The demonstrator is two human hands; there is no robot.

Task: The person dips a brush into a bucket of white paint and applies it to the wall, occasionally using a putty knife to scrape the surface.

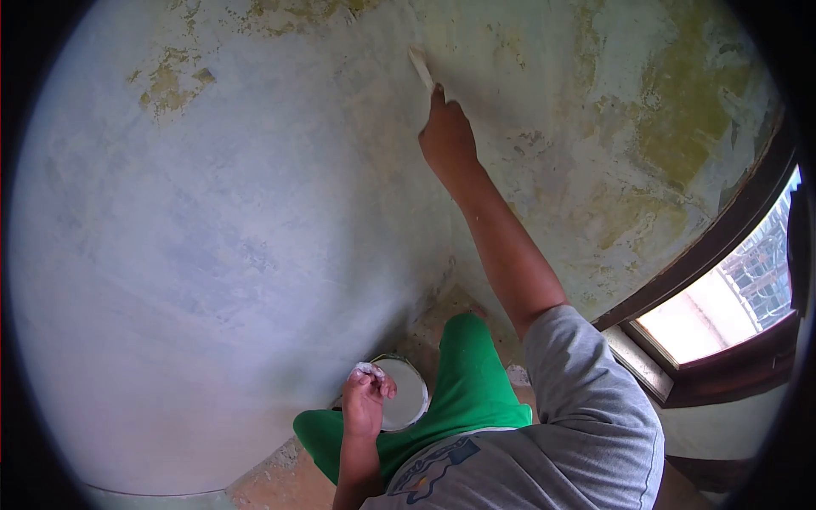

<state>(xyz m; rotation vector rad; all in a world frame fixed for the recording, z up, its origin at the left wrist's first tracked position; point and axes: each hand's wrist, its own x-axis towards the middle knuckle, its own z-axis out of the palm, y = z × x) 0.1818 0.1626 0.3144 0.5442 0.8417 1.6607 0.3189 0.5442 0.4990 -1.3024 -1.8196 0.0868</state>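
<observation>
My right hand [449, 136] is stretched up to the wall [238, 212], closed round a putty knife [421, 68]. The knife's pale, narrow end lies at the wall surface, index finger along it. Low in front of my body, my left hand [364, 408] has its fingers curled around a white lump that looks like putty [367, 369]. Some white is smeared on those fingertips. Just behind this hand stands a round bucket [406, 395] with a pale grey-white top surface; the hand hides part of it.
Rough yellowish patches [684, 102] show on the wall at right and upper left. A dark-framed window [722, 297] is at the right. My knees in green trousers [472, 374] are either side of the bucket. The stained floor [285, 480] shows below.
</observation>
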